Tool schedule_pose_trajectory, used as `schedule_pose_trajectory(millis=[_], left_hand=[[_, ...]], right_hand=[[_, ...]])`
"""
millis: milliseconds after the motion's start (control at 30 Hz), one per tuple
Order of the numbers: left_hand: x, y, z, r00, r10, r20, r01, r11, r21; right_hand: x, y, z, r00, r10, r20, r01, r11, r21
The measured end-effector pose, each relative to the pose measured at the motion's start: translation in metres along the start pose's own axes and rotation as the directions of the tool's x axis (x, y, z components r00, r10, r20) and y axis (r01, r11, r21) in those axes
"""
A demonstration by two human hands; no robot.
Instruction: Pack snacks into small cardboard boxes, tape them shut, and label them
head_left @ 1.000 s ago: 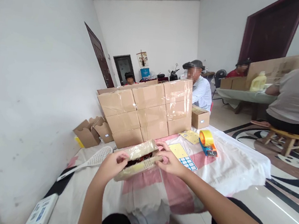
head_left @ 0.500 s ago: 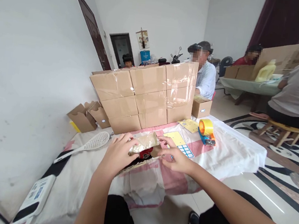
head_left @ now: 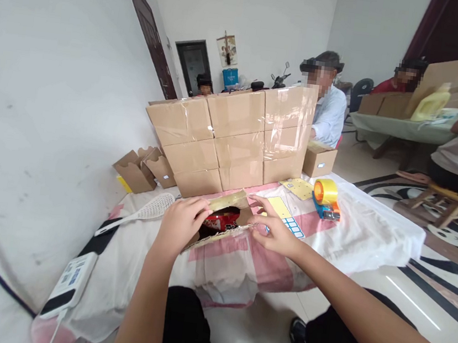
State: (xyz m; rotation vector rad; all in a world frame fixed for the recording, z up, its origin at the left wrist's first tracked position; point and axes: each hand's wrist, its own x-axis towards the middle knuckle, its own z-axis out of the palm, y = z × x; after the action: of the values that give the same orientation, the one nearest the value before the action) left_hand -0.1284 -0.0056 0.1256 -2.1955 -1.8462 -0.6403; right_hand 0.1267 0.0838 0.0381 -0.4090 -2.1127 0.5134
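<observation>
A small cardboard box [head_left: 227, 239] lies on the table in front of me with its top open. Inside it shows a red package [head_left: 223, 221] with dark and white print. Clear tape shines on the raised far flap [head_left: 229, 198]. My left hand [head_left: 183, 219] grips the box's left end, its fingertips pinching that far flap. On the right end, my right hand [head_left: 275, 234] holds the box with fingers spread between the far corner and the near edge. The box's left side is partly hidden behind my left hand.
Stacked taped boxes [head_left: 239, 139] form a wall ahead, with a person [head_left: 330, 111] behind it. A tape dispenser [head_left: 326, 200] and yellow card sheets [head_left: 297, 188] lie to the right. A white fly swatter [head_left: 153, 207], open boxes [head_left: 139, 171] and a power strip [head_left: 71, 283] are left.
The far flap has lifted away from the opening, so more of the red package shows. My left fingers have moved onto the flap's edge. The camera view has shifted slightly.
</observation>
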Motion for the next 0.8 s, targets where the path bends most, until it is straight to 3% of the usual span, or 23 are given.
schedule_pose_trajectory(millis=[233,500,600,700,800], left_hand=[[0.004,0.007,0.007,1.0,0.009,0.008,-0.009,1.0,-0.003],[0.006,0.01,0.009,0.993,-0.12,0.01,0.119,0.975,-0.188],[0.004,0.01,0.009,0.986,-0.161,0.042,0.165,0.977,-0.135],[0.002,0.009,0.014,0.974,-0.212,0.079,0.22,0.97,-0.108],[0.003,0.009,0.026,0.965,-0.264,-0.001,0.264,0.964,-0.016]], right_hand=[[0.009,0.002,0.002,1.0,0.012,0.021,-0.013,1.0,0.014],[0.027,0.007,0.009,1.0,0.011,-0.024,-0.011,1.0,-0.004],[0.028,0.012,0.016,0.991,0.089,-0.103,-0.089,0.996,-0.001],[0.03,0.023,0.025,0.953,0.239,-0.187,-0.235,0.971,0.046],[0.035,0.038,0.038,0.907,0.361,-0.219,-0.347,0.933,0.099]])
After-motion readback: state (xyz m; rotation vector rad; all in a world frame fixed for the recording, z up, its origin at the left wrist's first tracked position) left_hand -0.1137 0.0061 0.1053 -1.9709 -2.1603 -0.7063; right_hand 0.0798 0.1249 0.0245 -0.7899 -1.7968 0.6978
